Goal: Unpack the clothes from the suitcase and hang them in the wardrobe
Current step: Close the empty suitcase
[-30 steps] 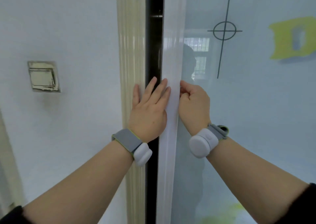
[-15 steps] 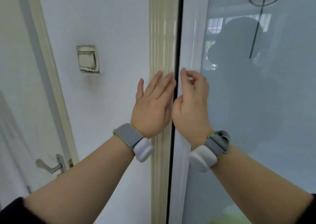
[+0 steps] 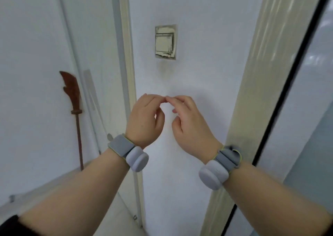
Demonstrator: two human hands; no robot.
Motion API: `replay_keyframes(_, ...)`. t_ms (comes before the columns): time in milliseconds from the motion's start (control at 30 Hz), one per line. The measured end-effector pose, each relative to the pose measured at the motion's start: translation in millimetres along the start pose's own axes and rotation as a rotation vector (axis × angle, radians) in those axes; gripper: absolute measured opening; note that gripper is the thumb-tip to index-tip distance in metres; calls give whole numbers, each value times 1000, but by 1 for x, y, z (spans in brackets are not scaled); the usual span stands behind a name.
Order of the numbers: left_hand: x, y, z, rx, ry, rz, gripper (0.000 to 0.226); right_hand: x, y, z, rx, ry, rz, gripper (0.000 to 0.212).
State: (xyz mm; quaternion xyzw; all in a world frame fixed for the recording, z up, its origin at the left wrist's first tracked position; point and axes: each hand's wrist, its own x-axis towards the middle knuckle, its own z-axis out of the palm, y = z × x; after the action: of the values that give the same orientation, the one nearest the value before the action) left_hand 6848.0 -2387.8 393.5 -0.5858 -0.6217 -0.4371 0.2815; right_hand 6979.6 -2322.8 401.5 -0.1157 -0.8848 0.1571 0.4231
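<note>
My left hand (image 3: 146, 118) and my right hand (image 3: 191, 127) hang in front of a white wall, fingertips nearly meeting, fingers loosely curled and holding nothing. Both wrists wear grey bands with round sensors. The wardrobe's sliding door (image 3: 310, 95), pale and glossy, fills the right edge and sits flush against its cream frame post (image 3: 259, 91). No suitcase or clothes are in view.
A worn light switch (image 3: 165, 42) is set in the white wall above my hands. A cream door frame (image 3: 128, 73) stands left of it. Further left, a brown toy halberd (image 3: 73, 109) leans against the wall.
The wardrobe door slid shut against its frame. Both hands came off the door edge and moved left in front of the wall. My view swung to the left.
</note>
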Motion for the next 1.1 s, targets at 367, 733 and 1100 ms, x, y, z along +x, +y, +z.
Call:
replay_keyframes(367,-33,-173,-40,11,-40,-409,35,86,-2,171,104,-370,-32,49)
replay_keyframes(733,-80,-340,-122,96,-18,-672,29,167,-33,355,150,-596,-134,44)
replay_keyframes(1100,-140,-436,-194,253,30,-997,23,216,-84,505,386,-764,-129,40)
